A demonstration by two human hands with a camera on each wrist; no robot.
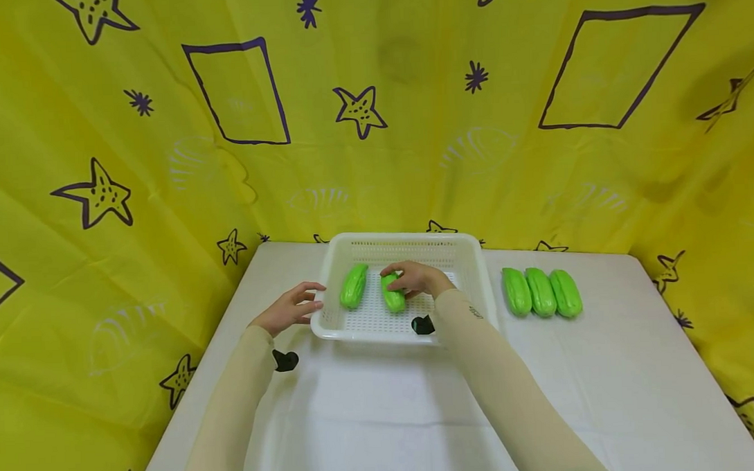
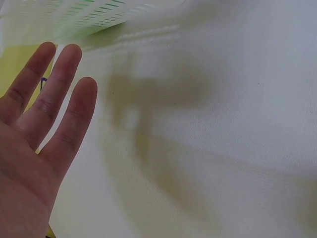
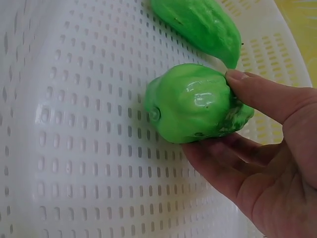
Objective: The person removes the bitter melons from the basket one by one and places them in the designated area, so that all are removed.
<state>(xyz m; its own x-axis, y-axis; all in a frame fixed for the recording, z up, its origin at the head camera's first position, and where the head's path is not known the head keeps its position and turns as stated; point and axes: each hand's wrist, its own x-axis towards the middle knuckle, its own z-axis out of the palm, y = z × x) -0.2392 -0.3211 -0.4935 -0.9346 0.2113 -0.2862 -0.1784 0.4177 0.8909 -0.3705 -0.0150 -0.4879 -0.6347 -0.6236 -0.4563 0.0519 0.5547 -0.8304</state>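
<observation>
Inside a white perforated plastic basket, my right hand grips a glossy, ridged green vegetable between thumb and fingers. The right wrist view shows its rounded end over the basket's slotted floor. Another green vegetable of the same sort lies to the left in the basket. At the basket's left rim is my left hand, its fingertips right by the wall. In the left wrist view the fingers are extended and spread, with nothing in them.
Three more green vegetables lie side by side on the white-covered table, to the right of the basket. A yellow curtain with dark star drawings hangs behind the table and along both sides.
</observation>
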